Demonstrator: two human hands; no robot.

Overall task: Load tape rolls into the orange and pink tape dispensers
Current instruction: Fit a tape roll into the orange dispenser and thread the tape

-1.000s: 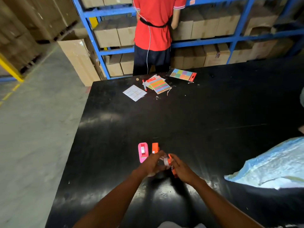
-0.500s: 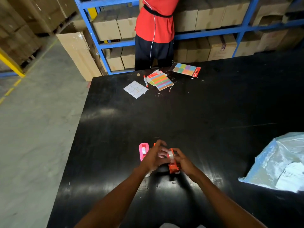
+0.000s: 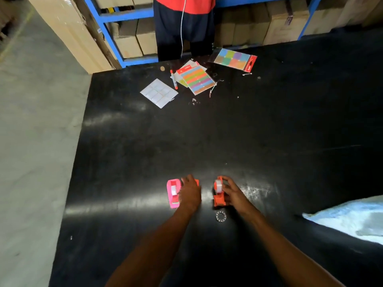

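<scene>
My right hand (image 3: 232,192) grips the orange tape dispenser (image 3: 219,200), which stands on the black table (image 3: 269,131) with a clear tape roll (image 3: 218,186) seated in its top. The pink dispenser (image 3: 173,193) lies flat to the left and holds a white roll. My left hand (image 3: 189,193) rests palm down just right of the pink dispenser, over a second orange piece (image 3: 196,181) whose corner shows past the fingers. The back of the hand hides its fingers' grip. A small clear ring (image 3: 221,216) lies on the table just in front of the orange dispenser.
At the far edge lie a white label sheet (image 3: 159,93), a marker (image 3: 173,79) and two coloured sticker packs (image 3: 195,79), (image 3: 235,59). A person (image 3: 184,27) stands there before blue shelves of cartons. A pale blue plastic bag (image 3: 348,218) lies at right. The table's left edge drops to the floor.
My hands have parted: the left went left beside the pink dispenser, and the right stayed on the orange dispenser, which now stands on the table with the roll in it. The ring has come into view.
</scene>
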